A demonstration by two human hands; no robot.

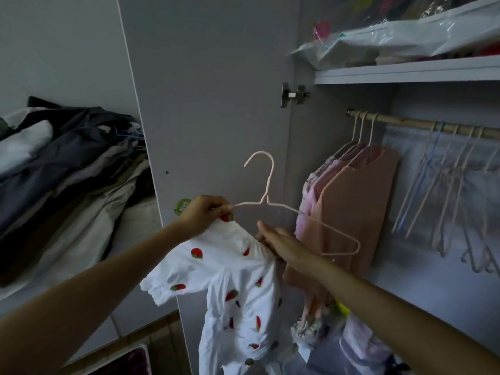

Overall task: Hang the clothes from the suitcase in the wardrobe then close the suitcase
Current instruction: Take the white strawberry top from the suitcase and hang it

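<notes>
Before the open wardrobe, a small white cotton garment printed with red strawberries [238, 288] is hanging from both hands, one shoulder already sitting on a thin pale pink wire hanger [270, 205], the rest drooping down in front of the grey wardrobe door [211, 90]. Left hand [204, 216] is pinching the hanger's left arm together with the garment's shoulder, fingers curled tight on both. Right hand [281, 244] is gripping the garment's neckline at the other side, thumb up, fingers tucked behind the fabric; the hanger's right arm is sticking out free past this hand, toward the hanging clothes.

Just to the right, a salmon pink top [354, 212] and lighter pink garments [313, 190] are hanging on similar hangers from a wooden rail [422, 124] inside the wardrobe. Further right on the rail, a bunch of bare pale wire hangers [454, 185] is dangling. Above the rail, a white shelf [405, 73] is carrying clear plastic bags of folded clothes [392, 41]. Low in the wardrobe, more bagged and loose items [338, 334] are lying, too blurred to tell apart. Left of the door, a heap of dark and beige clothes [62, 171] is piled against the wall. Suitcase is out of view.
</notes>
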